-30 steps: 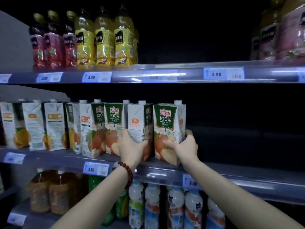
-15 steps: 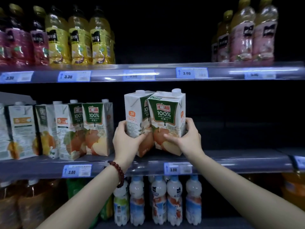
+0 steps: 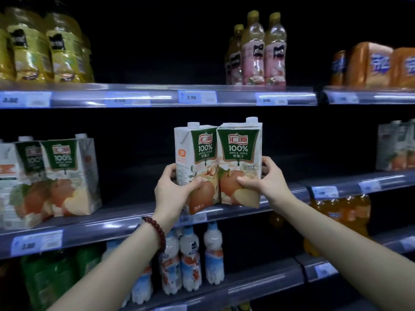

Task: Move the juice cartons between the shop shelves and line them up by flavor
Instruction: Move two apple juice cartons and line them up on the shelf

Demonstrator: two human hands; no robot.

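Two white and green apple juice cartons are held side by side in the air above the middle shelf (image 3: pixel 125 218). My left hand (image 3: pixel 173 190) grips the left carton (image 3: pixel 195 158) near its base. My right hand (image 3: pixel 267 179) grips the right carton (image 3: pixel 239 153), thumb on its front. More apple juice cartons (image 3: pixel 67 176) stand at the left of the same shelf. Another group of cartons (image 3: pixel 396 147) stands on the middle shelf of the unit to the right.
The top shelf carries yellow bottles (image 3: pixel 45 43), pink bottles (image 3: pixel 258 52) and orange packs (image 3: pixel 372 63). Below are small white and blue bottles (image 3: pixel 190 254), green bottles (image 3: pixel 56 277) and orange bottles (image 3: pixel 345 212). Dark bare shelf lies behind the held cartons.
Both hands lifted the two cartons off the shelf and carried them to the right, away from the carton row. The view swung right, bringing the neighbouring unit into sight.
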